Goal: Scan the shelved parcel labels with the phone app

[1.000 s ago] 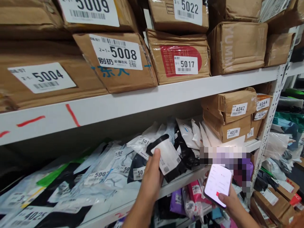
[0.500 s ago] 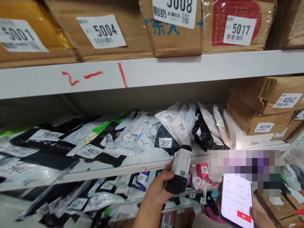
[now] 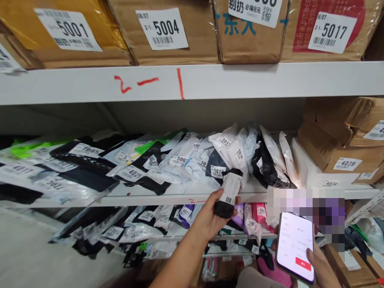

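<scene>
My left hand point(image 3: 207, 218) grips a small black parcel point(image 3: 223, 211) with a white barcode label facing me. I hold it in front of the middle shelf's edge, just below a dark bag point(image 3: 212, 158) labelled 5012. A white bag point(image 3: 239, 146) marked 5014 leans beside that bag. At the lower right, my right hand point(image 3: 322, 262) is closed around a smartphone point(image 3: 292, 240), its thumb at the screen's right edge. The bright screen shows a red button near the bottom; its small text is unreadable.
Cardboard boxes with number labels, such as a box point(image 3: 171, 34) marked 5004, stand on the top shelf point(image 3: 90, 86). Bagged parcels point(image 3: 90, 154) fill the middle shelf's left side, with more bags point(image 3: 147, 222) below. Boxes point(image 3: 349, 156) are stacked at right. A blurred patch covers the area above the phone.
The view has swung left, so the shelves appear further right and slightly higher. My left hand with the parcel has risen a little towards the shelf. Both hands keep their hold.
</scene>
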A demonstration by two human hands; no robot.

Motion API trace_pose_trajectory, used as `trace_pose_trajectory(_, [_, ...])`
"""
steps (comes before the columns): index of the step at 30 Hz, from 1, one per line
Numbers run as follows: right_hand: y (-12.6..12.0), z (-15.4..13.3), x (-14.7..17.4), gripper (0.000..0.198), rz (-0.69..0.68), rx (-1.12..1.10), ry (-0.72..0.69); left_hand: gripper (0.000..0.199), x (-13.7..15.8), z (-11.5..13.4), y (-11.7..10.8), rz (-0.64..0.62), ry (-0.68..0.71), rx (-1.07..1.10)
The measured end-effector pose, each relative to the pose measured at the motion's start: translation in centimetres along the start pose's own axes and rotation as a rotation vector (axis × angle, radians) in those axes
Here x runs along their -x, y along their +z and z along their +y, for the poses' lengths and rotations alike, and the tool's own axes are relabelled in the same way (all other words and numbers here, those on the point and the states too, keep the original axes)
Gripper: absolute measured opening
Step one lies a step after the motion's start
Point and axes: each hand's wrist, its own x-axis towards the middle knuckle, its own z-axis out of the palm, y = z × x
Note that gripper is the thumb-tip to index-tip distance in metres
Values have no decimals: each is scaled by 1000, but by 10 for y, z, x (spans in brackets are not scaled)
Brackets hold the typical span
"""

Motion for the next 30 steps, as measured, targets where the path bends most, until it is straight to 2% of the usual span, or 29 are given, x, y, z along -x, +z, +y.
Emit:
trace_pose_trajectory(1, [3,0,0,64,20,-3,7,32,-1,-6,2,42,8,96])
trace_pose_trajectory(3, [7,-1,-1,73,30,5,14,22,-4,-18,6,93,112,259])
trace_pose_trajectory(5, [9,-1,-2,85,-3,33,19,23,-8,-31,9,122,292,362])
trace_pose_trajectory(7, [8,-1,-4,93,-55,59,22,28,-14,-43,8,170,468,359])
trace_pose_trajectory(9, [6,1,-6,95,-92,85,24,28,-20,-51,5,257,607,252])
trace_pose_trajectory(12, [2,1,-7,93,-102,99,23,37,-24,-52,-1,365,736,7])
trace_pose_trajectory(15, [5,1,-6,91,-77,78,20,53,-24,-40,-6,384,912,-347])
trace_pose_trajectory(17, [8,0,-6,90,-73,51,11,56,-23,-31,-11,392,1068,-585])
trace_pose_trajectory(19, [9,0,-7,92,-83,51,13,57,-22,-25,-20,441,1172,-698])
trace_pose_trajectory(21, [7,1,-7,93,-82,83,24,62,-23,-21,-33,503,1196,-715])
trace_pose_trajectory(22, [6,1,-8,93,-73,100,24,64,-23,-19,-40,500,1184,-725])
trace_pose_trajectory(24, [1,2,-9,93,-56,120,14,61,-23,-15,-53,415,1169,-782])
trace_pose_trajectory(27, [-3,2,-12,93,-49,152,31,43,-23,-8,-71,251,1185,-917])
trace_pose_trajectory(30, [-1,2,-17,92,-55,207,38,33,-24,-3,-82,231,1243,-1074])
